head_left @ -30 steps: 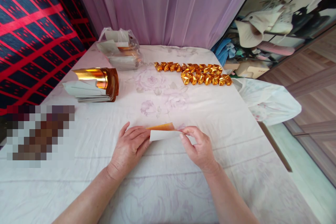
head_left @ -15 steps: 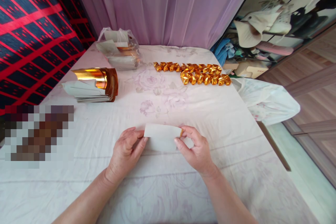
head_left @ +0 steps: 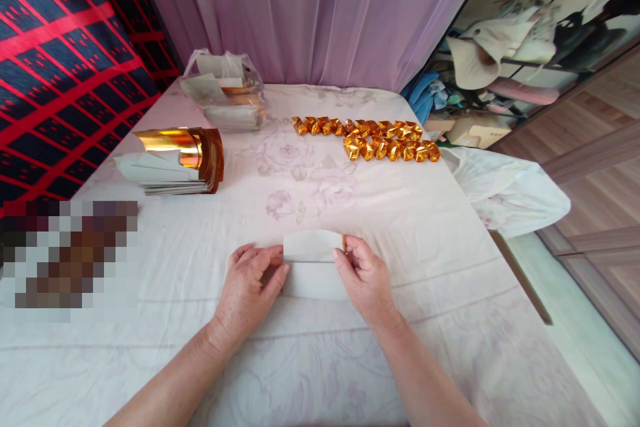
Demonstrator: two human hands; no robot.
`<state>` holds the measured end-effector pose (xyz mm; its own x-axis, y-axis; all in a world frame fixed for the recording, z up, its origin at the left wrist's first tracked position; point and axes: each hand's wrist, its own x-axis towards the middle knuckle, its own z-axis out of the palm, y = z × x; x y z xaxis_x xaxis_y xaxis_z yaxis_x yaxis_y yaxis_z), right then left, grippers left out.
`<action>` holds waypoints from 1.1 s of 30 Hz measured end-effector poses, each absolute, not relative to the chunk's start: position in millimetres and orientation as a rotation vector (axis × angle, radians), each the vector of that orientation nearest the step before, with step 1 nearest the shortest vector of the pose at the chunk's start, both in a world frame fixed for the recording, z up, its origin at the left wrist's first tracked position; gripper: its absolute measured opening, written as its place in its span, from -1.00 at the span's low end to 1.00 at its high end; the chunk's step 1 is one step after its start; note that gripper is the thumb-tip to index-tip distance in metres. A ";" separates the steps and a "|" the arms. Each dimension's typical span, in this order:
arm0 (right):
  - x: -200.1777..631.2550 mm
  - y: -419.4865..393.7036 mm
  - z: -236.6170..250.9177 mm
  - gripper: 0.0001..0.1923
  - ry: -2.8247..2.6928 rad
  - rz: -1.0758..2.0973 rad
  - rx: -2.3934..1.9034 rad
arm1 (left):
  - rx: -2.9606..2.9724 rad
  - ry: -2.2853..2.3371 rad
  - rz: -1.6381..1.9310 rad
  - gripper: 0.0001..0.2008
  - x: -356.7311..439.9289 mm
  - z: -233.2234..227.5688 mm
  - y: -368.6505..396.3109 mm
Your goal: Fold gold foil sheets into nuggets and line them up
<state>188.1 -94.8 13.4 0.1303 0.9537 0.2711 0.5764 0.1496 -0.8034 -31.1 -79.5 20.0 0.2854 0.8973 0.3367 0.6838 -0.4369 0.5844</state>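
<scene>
Tablecloth (head_left: 350, 213): folded paper (head_left: 313, 263) crosswise between hands.

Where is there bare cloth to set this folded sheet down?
Free: the middle, between the hands' sheet and the gold pieces; also the near right edge beside the right hand. Crowded: far left, with the foil stack and plastic bag.

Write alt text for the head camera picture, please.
Two hands, left hand and right hand, fold a white-backed sheet on a cloth-covered table. Behind lie gold folded pieces and a stack of gold sheets.
</scene>
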 end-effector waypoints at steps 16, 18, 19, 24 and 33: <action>194.5 -91.0 11.6 -0.80 -1.643 0.494 -1.614 | 2.414 1.406 0.824 -0.73 -32.0 22.1 -81.7; 194.3 -90.5 11.0 -0.81 -1.658 0.469 -1.615 | 2.492 1.366 0.799 -0.72 -31.0 24.4 -83.3; 194.2 -90.2 10.8 -0.81 -1.665 0.453 -1.614 | 2.529 1.336 0.774 -0.71 -30.6 25.1 -84.2; 193.4 -89.1 11.0 -0.83 -1.684 0.393 -1.609 | 2.631 1.222 0.655 -0.67 -29.3 24.8 -86.2; 193.2 -89.3 10.3 -0.83 -1.725 0.340 -1.608 | 2.662 1.197 0.553 -0.63 -28.2 20.1 -85.3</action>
